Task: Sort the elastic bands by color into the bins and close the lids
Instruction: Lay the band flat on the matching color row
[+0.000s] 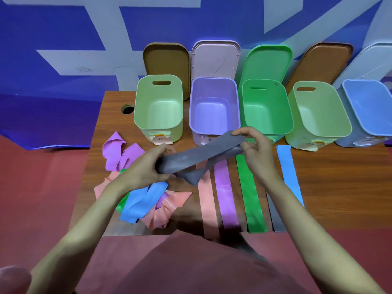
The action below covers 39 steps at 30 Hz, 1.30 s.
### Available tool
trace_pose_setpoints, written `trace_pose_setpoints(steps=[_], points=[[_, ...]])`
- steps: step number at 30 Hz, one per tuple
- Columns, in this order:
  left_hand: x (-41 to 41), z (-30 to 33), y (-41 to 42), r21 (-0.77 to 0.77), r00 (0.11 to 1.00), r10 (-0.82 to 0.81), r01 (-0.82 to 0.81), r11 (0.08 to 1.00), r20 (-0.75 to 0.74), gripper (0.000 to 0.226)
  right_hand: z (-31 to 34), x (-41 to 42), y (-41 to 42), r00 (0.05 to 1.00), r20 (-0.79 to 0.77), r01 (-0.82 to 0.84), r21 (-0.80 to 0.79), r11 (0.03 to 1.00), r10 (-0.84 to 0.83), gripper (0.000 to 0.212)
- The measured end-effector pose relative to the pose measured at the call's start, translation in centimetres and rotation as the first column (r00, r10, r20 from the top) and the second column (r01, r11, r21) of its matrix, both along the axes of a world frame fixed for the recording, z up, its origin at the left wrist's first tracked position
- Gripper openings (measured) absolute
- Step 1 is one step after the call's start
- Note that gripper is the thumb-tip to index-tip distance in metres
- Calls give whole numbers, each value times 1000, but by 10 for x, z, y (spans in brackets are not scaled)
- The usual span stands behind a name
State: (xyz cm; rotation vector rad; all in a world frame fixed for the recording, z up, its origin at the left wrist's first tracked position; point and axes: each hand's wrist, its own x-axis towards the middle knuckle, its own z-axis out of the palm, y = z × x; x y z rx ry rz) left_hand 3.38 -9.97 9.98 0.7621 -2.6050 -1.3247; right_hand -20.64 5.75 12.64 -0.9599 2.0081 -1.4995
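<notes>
Above the wooden table (318, 177), both hands stretch a grey band (197, 155).
Left hand (148, 168) curls round its lower end; right hand (252, 143) pinches the upper end between thumb and fingertips, just in front of the open purple bin (214, 124).

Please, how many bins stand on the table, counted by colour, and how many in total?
Light green bins: 2
Purple bin: 1
Darker green bin: 1
Blue bin: 1
Total: 5 bins, all open and with nothing visible inside.
</notes>
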Motion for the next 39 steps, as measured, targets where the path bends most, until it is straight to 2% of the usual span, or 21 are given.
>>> trace_pose_setpoints(steps=[3,5,7,10,12,15,16,19,22,25,28,30,34,39], points=[[-1,-11,5,54,996,44,-48,997,74,59,10,6,1,993,115,34,-52,998,-28,45],[-2,-16,7,51,991,46,-52,997,122,46,12,9,2,982,173,85,-80,993,-70,46],[-2,-21,10,-40,980,-32,40,998,195,29,11,8,3,969,218,142,-108,984,-115,46],[-4,-30,20,-99,959,-150,178,979,239,29,7,7,8,957,252,176,-116,978,-142,43],[-6,-37,24,-153,944,-200,245,957,261,10,6,8,13,942,305,193,-145,971,-141,41],[-5,-50,23,-221,943,-208,267,938,259,5,6,6,18,873,453,296,-198,934,-181,35],[-4,-51,23,-200,945,-190,247,948,267,4,5,3,19,855,468,344,-189,920,-224,29],[-4,-57,26,-70,941,-146,175,982,305,4,-2,-4,21,852,370,444,-134,886,-371,11],[-5,-60,30,190,976,-69,29,981,207,12,-7,-5,22,832,380,479,-122,869,-405,17],[-7,-58,34,482,982,161,-191,855,103,4,-11,-8,26,804,385,531,-119,839,-454,19],[-9,-61,36,690,910,399,-361,627,114,12,-16,-11,30,749,421,595,-87,799,-512,24],[-10,-63,36,737,860,492,-418,530,134,17,-21,-12,35,706,454,630,-54,775,-543,30],[-14,-68,37,719,812,569,-473,508,132,7,-33,-8,55,686,426,646,16,763,-590,29],[-28,-65,40,660,850,510,-457,596,129,20,-56,-18,94,709,348,599,160,785,-613,31]])
